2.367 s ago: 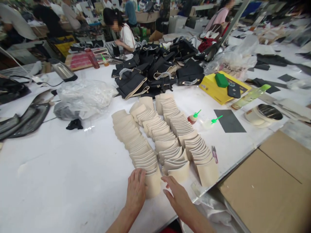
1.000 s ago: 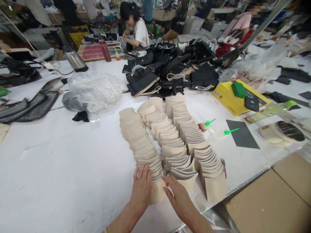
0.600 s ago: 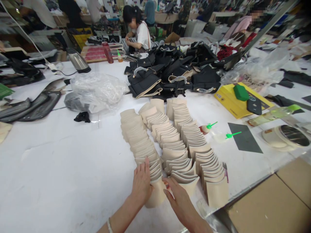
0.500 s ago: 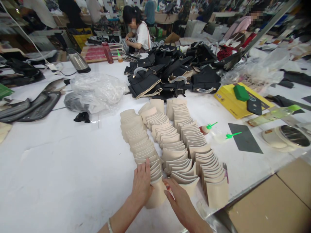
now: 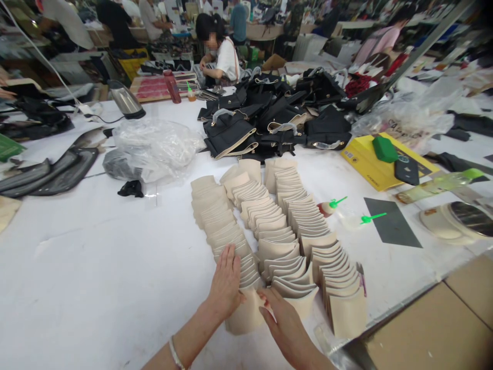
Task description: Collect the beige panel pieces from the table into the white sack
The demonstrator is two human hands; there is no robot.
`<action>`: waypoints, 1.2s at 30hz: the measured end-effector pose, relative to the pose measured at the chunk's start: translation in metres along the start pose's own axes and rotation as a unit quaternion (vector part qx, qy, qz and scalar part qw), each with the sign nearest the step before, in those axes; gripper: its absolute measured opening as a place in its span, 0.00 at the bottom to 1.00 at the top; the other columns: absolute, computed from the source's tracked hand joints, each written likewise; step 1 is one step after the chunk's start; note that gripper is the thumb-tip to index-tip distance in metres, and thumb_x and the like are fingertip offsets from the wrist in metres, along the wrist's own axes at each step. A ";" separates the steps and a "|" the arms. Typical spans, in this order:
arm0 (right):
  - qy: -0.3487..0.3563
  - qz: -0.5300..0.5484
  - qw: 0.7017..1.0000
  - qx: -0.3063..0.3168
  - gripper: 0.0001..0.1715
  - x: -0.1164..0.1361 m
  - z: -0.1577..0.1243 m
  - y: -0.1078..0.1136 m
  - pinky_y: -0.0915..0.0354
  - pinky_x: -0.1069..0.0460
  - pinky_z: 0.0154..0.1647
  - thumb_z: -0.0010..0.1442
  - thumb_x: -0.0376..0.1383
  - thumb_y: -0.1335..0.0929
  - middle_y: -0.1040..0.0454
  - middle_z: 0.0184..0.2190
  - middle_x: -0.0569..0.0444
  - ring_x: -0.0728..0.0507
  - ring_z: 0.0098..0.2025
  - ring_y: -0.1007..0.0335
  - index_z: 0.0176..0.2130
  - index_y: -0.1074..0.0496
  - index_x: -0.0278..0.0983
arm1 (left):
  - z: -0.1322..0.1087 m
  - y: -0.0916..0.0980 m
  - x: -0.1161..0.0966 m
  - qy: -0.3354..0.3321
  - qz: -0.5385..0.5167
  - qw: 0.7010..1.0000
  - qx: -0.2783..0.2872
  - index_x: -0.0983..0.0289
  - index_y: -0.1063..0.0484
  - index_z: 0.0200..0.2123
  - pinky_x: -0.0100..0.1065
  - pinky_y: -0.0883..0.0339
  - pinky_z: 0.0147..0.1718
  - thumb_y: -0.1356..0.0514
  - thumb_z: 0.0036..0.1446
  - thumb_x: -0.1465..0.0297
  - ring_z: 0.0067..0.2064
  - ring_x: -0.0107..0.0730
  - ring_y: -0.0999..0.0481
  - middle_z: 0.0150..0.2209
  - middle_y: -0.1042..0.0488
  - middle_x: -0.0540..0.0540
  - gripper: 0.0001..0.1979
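Note:
Three rows of overlapping beige leather-like pieces fan out along the white table. My left hand (image 5: 226, 285) lies with its fingers stretched out over the near part of the left row (image 5: 219, 221), the palm by the row's side. At that row's near end, my right hand (image 5: 283, 321) touches the right edge of the front beige piece (image 5: 246, 311). Its fingers are bent, and a gap shows between thumb and forefinger; some fingertips are hidden. Beside it stand the middle row (image 5: 279, 246) and the right row (image 5: 308, 216).
Black bags (image 5: 265, 115) lie heaped behind the rows, with a crumpled plastic bag (image 5: 154, 149) to their left. On the right are small green-tipped bottles (image 5: 329, 206), a phone (image 5: 406, 169) on a yellow box (image 5: 367, 164), and a round tin (image 5: 442, 221). A co-worker (image 5: 227, 56) sits across.
My left hand has slid slightly up and along the left row. The right hand stays at the front piece's edge, barely shifted. The view has tilted a little.

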State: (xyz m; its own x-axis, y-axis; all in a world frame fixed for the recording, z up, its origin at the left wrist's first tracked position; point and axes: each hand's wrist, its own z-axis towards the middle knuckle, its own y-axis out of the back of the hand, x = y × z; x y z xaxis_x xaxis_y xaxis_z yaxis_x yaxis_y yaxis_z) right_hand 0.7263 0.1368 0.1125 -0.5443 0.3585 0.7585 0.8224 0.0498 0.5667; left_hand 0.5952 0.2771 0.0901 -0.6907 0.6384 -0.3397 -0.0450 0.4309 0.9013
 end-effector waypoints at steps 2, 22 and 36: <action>-0.001 0.000 1.000 0.001 0.19 -0.001 0.000 -0.001 0.35 0.42 0.47 0.62 0.31 0.42 0.29 0.45 0.48 0.38 0.46 0.31 0.51 0.34 0.38 | -0.002 0.002 -0.002 -0.004 -0.005 1.000 -0.001 0.70 0.42 0.55 0.56 0.60 0.66 0.29 0.33 0.71 0.68 0.58 0.54 0.66 0.49 0.72 0.44; 0.024 -0.097 0.994 0.046 0.51 0.012 -0.012 -0.015 0.38 0.43 0.57 0.40 0.24 0.26 0.45 0.61 0.42 0.34 0.61 0.46 0.60 0.43 0.36 | -0.075 0.006 -0.007 -0.028 -0.023 0.992 0.120 0.63 0.34 0.48 0.48 0.45 0.53 0.46 0.39 0.77 0.50 0.45 0.34 0.48 0.29 0.56 0.28; 0.129 -0.270 0.953 0.047 0.27 0.014 -0.059 -0.030 0.30 0.49 0.27 0.50 0.38 0.26 0.31 0.40 0.53 0.39 0.39 0.36 0.47 0.37 0.37 | -0.088 0.010 -0.015 -0.139 0.059 0.940 0.305 0.65 0.29 0.43 0.48 0.43 0.54 0.46 0.45 0.75 0.49 0.46 0.28 0.45 0.24 0.60 0.19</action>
State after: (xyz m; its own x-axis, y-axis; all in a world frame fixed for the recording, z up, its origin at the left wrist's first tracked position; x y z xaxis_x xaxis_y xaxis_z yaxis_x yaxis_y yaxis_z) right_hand 0.6845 0.0857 0.1250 -0.9050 0.0163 0.4250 0.4153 0.2493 0.8748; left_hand 0.5416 0.2158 0.1280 -0.4463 0.8099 -0.3806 0.5015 0.5786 0.6432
